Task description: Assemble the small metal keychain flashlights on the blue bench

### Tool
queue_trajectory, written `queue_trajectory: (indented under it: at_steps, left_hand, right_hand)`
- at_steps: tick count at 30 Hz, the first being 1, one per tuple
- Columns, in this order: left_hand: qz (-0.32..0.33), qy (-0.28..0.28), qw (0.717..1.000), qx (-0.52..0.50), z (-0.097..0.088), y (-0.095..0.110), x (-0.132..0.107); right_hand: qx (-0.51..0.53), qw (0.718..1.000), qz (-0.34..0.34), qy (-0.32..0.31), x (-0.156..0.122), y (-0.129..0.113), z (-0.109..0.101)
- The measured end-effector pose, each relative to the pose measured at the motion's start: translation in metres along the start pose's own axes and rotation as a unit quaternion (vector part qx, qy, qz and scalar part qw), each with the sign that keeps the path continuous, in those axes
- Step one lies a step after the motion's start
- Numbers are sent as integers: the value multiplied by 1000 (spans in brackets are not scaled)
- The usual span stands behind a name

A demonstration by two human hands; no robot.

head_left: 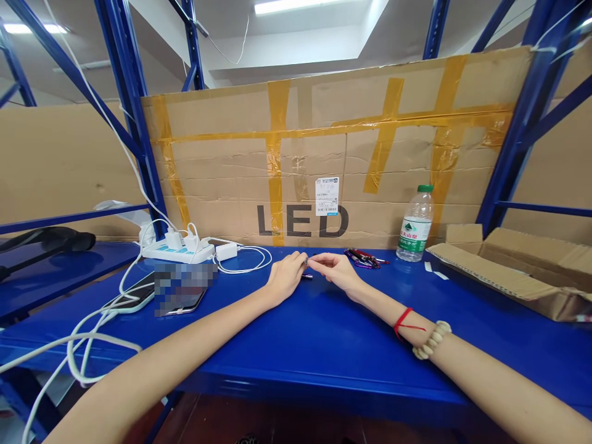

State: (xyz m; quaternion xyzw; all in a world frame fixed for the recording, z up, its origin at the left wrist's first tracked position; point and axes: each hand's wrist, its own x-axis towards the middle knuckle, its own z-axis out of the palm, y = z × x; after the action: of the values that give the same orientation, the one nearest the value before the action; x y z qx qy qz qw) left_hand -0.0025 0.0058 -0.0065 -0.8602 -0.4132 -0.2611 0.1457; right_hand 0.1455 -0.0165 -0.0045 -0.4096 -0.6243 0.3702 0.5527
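Note:
My left hand (pixel 285 277) and my right hand (pixel 340 272) meet over the middle of the blue shelf top (pixel 296 345). Both are closed, with fingertips pinched around a tiny shiny piece (pixel 306 262) that is too small to name. Just below the fingertips lies a dark pen-like stick with a silvery end (pixel 307 276), partly hidden by my left hand. Behind my right hand rests a loose pile of red, purple and dark pens (pixel 366 258). A red string and a beaded bracelet (pixel 432 340) circle my right wrist.
A water bottle (pixel 415 225) with a green cap stands at back right, near an open cardboard box (pixel 513 265). On the left are a white power strip (pixel 178 250), phones (pixel 139 295) and tangled white cables (pixel 87 336). A large cardboard sheet (pixel 222 179) closes the back.

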Motion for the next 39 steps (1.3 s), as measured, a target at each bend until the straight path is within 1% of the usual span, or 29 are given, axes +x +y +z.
queue_trajectory:
  at_steps: [7,12,14,17,20,23,25,27,32,35,39]
  left_hand:
    - [-13,-33,999,-37,2,0,1]
    - [-8,-38,998,-54,2,1,1]
    - [-3,-44,997,-60,2,2,1]
    - [-7,-49,997,-60,1,2,1]
    - [-14,-49,997,-54,1,1,2]
    - [-21,-58,997,-44,1,1,1]
    - [-27,-63,997,-42,1,1,1]
    - [-23,-63,997,-47,1,1,1]
    - [-8,-57,996,-63,2,0,1]
    - [3,-36,995,-92,5,-2,2]
    - [17,-6,990,-138,10,-7,3]
  right_hand:
    - [11,999,-36,29,1,6,2]
    - [-1,998,-38,45,5,11,2]
    - [-19,998,-45,49,6,12,1]
    - [-88,991,-84,60,5,12,0]
    - [-200,966,-149,62,2,9,-1]
    - [-314,925,-208,41,-2,4,-3]
    - [-369,901,-226,22,-4,0,-4]
    - [-400,888,-227,14,-6,-4,-4]
    - [-446,867,-224,5,-8,-10,-4]
    - [-473,847,-242,1,-9,-11,-4]
    - [-510,815,-275,26,-9,-9,-2]
